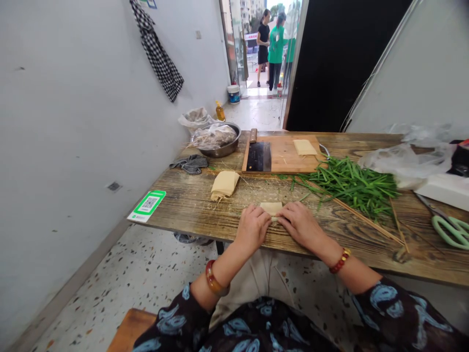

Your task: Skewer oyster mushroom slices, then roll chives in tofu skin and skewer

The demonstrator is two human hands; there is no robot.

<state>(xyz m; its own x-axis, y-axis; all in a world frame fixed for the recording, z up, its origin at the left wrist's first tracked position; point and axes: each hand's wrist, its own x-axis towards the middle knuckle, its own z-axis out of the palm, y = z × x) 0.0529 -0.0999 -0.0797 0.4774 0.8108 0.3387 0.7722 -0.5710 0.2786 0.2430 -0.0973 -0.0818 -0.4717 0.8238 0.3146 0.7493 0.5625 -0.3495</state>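
A pale yellow tofu sheet (271, 209) lies on the wooden table, its near edge curled up in a roll. My left hand (253, 226) has its fingers closed on the left end of that roll. At the right end, my right hand (297, 222) grips it the same way, thumb on the near side. Whatever is inside the roll is hidden by my fingers. Just beyond my left hand sits a stack of tofu sheets (224, 184). Green chives (357, 186) are heaped beyond my right hand, with thin sticks (361, 214) lying along their near side.
A cleaver (259, 156) and another tofu sheet piece (305, 147) rest on the cutting board (284, 142). Left of it stand a metal bowl (223, 150) with bagged food and a grey cloth (190, 164). Green-handled scissors (450, 230) lie far right. Two people stand beyond the doorway.
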